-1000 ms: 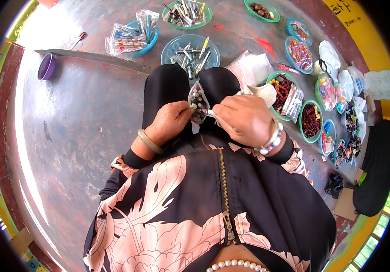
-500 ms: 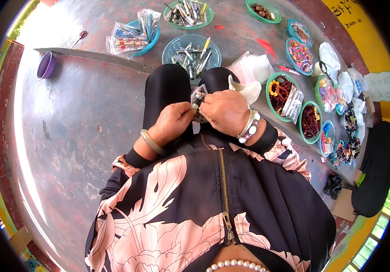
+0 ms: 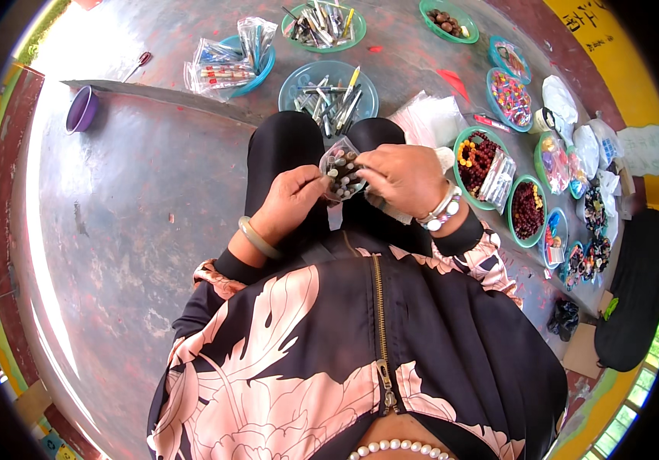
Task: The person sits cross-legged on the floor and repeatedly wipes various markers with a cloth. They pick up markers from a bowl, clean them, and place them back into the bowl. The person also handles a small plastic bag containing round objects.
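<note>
Head view, frame centre: left hand (image 3: pixel 292 201) and right hand (image 3: pixel 402 179) both pinch a small clear bag (image 3: pixel 341 170) of dark pieces. Just above sits a blue bowl (image 3: pixel 294 81) of tubes.

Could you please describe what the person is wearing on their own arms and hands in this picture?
Both hands are bare, without gloves. The left hand has a smooth pale green bangle at the wrist. The right hand has a silvery bracelet with a watch-like band beside it. Both forearms are covered by snug black cuffs that emerge from a black jacket printed with large pink leaves, zipped down the front.
</note>
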Demonstrator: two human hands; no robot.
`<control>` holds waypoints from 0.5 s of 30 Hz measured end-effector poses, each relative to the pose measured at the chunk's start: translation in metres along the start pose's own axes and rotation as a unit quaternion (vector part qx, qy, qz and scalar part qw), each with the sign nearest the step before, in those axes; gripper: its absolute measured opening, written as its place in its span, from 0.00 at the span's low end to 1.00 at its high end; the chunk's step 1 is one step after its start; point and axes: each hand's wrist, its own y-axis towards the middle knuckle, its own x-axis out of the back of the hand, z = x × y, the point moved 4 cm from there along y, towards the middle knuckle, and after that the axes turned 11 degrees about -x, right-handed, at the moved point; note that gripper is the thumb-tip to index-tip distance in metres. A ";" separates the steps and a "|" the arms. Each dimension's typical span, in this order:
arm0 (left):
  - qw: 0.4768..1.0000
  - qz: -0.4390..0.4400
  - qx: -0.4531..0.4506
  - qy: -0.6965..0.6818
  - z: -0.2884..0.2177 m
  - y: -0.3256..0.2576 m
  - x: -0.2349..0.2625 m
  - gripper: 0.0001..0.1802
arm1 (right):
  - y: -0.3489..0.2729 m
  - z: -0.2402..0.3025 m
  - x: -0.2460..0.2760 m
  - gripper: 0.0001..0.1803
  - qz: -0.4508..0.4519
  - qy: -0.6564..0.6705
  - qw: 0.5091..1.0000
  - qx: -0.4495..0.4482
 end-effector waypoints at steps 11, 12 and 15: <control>0.972 -0.073 -0.032 -0.222 0.000 0.008 0.003 0.10 | -0.011 -0.029 -0.007 0.10 -0.027 0.062 0.994 -0.081; 0.971 -0.073 -0.032 -0.225 0.002 0.008 0.002 0.10 | -0.009 -0.029 -0.011 0.13 0.006 0.056 0.994 -0.091; 0.974 -0.063 -0.041 -0.212 0.004 0.009 0.000 0.10 | -0.004 -0.018 -0.010 0.15 0.066 0.092 0.988 -0.108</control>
